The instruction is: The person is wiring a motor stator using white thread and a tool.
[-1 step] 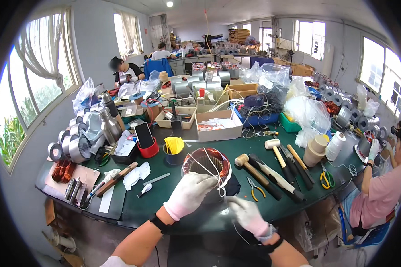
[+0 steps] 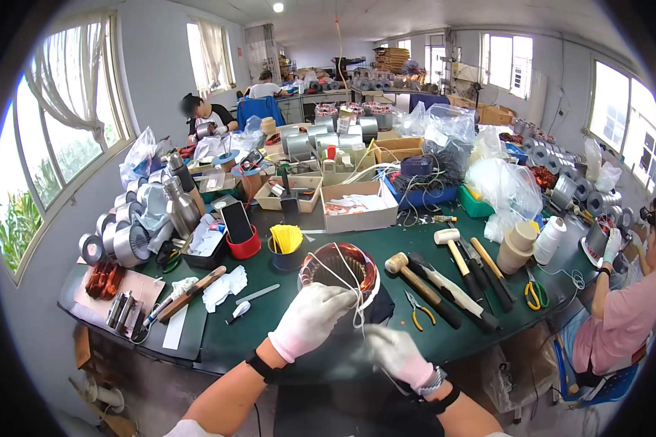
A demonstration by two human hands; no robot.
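A wire-wound motor stator (image 2: 335, 255) with copper windings stands at the table's front, loops of white cord (image 2: 358, 280) crossing its open top. My left hand (image 2: 317, 313), in a white glove, rests at the stator's near rim, fingers closed on the cord. Lower and to the right, my gloved right hand (image 2: 397, 355) is curled, its fingertips blurred. The cord runs down to those fingers, and a thin length trails below the hand. My left glove hides part of the stator's near side.
Right of the stator lie yellow-handled pliers (image 2: 420, 312), a wooden mallet (image 2: 415, 284) and a white-headed mallet (image 2: 455, 251). Behind it stands a cup of yellow strips (image 2: 284, 246). White paper scraps (image 2: 224, 288) lie left. A co-worker in a pink shirt (image 2: 623, 313) sits at right.
My right hand has shifted slightly left, toward the stator's near side. The cord hanging between my hands has changed shape a little. My left hand stays nearly in place.
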